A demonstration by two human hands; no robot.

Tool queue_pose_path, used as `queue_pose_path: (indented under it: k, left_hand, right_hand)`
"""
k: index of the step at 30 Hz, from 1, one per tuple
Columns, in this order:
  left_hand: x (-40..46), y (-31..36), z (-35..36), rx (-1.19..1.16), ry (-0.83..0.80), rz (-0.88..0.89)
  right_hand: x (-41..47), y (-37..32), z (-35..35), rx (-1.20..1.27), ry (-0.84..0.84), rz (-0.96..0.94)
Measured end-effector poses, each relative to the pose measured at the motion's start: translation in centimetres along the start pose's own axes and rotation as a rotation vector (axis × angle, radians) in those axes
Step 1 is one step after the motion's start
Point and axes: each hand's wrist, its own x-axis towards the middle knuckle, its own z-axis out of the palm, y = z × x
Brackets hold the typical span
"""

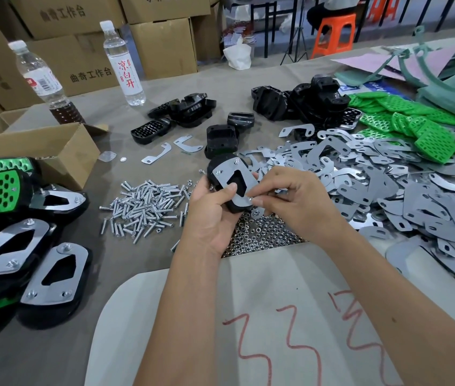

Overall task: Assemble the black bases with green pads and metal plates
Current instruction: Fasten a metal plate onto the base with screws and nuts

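Note:
My left hand grips a black base from below, thumb over the metal plate that lies on it. Two screw ends stick up through the plate's far corners. My right hand pinches something small, probably a nut, at the plate's near corner. Loose black bases are heaped at the back. Green pads lie far right beside a wide spread of metal plates.
Screws lie in a pile left of my hands, and nuts lie under them. Finished assemblies stack at the left edge by an open cardboard box. Two bottles stand behind. A marked sheet lies near me.

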Motion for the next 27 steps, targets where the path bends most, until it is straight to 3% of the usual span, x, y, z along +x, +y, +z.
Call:
queue_pose_path:
  k: [16, 27]
  left_hand:
    - [-0.23, 0.05, 0.01, 0.030, -0.069, -0.007]
    - [-0.20, -0.01, 0.02, -0.013, -0.081, -0.011]
  right_hand:
    - [-0.03, -0.54, -0.53, -0.129, -0.084, -0.059]
    - [0.07, -0.19, -0.44, 0.014, -0.055, 0.012]
